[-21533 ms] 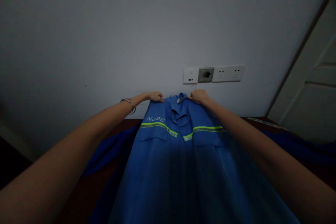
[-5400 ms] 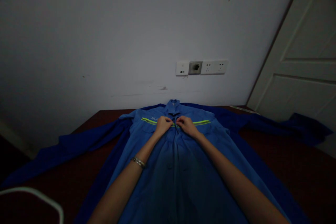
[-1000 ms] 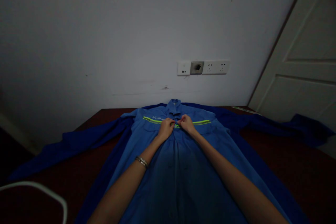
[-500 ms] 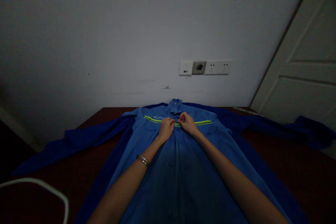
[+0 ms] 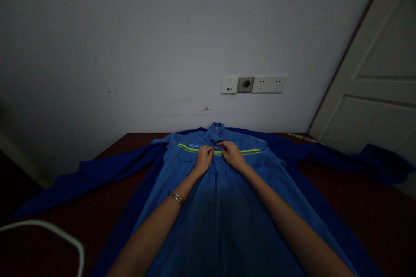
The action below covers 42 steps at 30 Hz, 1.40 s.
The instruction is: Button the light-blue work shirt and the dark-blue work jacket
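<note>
A blue work jacket with a yellow-green reflective stripe lies front up on a dark red-brown table, collar toward the wall, sleeves spread left and right. My left hand, with a bracelet on its wrist, pinches the jacket's front edge at chest height, just below the collar. Close beside it, my right hand rests with curled fingers on the other front edge, gripping the cloth. Both hands meet at the centre closure on the stripe.
A white wall with a row of sockets stands behind the table. At the right is a white door. A white curved rim shows at the lower left. The right sleeve reaches the table's right edge.
Over the last second both hands stay at the chest closure with only small finger shifts; my right hand has lowered flatter onto the cloth. Much earlier they held the jacket up by its shoulders.
</note>
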Motion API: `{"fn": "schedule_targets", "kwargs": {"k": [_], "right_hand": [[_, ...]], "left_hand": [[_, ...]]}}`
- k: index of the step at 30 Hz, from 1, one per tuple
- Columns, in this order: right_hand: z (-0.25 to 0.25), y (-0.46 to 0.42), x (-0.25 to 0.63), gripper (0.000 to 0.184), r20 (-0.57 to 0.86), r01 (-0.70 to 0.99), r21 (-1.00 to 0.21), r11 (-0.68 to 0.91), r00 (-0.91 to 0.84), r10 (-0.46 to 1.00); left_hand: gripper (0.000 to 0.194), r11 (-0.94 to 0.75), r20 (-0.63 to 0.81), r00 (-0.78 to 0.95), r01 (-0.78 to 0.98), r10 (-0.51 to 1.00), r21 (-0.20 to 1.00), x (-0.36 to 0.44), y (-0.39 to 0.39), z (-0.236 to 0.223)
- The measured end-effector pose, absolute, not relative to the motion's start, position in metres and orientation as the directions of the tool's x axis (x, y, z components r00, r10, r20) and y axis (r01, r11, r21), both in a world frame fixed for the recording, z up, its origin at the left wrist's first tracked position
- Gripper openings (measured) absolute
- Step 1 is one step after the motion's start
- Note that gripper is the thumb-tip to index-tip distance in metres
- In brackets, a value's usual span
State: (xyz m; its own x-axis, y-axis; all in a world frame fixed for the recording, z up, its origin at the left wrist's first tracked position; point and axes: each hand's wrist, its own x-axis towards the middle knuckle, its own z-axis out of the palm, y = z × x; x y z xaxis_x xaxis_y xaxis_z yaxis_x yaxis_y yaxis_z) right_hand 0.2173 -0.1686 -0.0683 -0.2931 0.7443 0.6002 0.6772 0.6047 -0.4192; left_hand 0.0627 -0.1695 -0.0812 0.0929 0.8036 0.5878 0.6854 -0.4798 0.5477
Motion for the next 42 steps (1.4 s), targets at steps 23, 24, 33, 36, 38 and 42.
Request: {"fn": "schedule_targets", "kwargs": {"k": [23, 24, 33, 36, 38, 42], "right_hand": [[-0.05, -0.237, 0.204, 0.019, 0.223, 0.846, -0.37, 0.383, -0.32, 0.921], [-0.053, -0.244, 0.203, 0.024, 0.233, 0.862, -0.34, 0.375, -0.309, 0.922], [-0.053, -0.275, 0.196, 0.039, 0.268, 0.911, -0.27, 0.313, -0.241, 0.933], [-0.054, -0.274, 0.202, 0.038, 0.245, 0.886, -0.339, 0.317, -0.242, 0.939], [-0.055, -0.271, 0.208, 0.036, 0.232, 0.842, -0.418, 0.341, -0.263, 0.936], [-0.057, -0.267, 0.218, 0.03, 0.217, 0.735, -0.57, 0.367, -0.296, 0.93]], "left_hand": [[0.02, -0.574, 0.544, 0.253, 0.584, 0.8, 0.573, 0.048, -0.205, -0.081], [0.019, -0.578, 0.525, 0.281, 0.584, 0.803, 0.57, 0.044, -0.21, -0.082], [0.018, -0.672, 0.45, 0.5, 0.561, 0.74, 0.483, 0.021, -0.243, -0.086], [0.021, -0.669, 0.447, 0.501, 0.605, 0.741, 0.432, 0.022, -0.246, -0.086], [0.02, -0.661, 0.441, 0.502, 0.646, 0.744, 0.382, 0.024, -0.248, -0.087], [0.018, -0.664, 0.429, 0.537, 0.71, 0.726, 0.234, 0.029, -0.251, -0.086]]}}
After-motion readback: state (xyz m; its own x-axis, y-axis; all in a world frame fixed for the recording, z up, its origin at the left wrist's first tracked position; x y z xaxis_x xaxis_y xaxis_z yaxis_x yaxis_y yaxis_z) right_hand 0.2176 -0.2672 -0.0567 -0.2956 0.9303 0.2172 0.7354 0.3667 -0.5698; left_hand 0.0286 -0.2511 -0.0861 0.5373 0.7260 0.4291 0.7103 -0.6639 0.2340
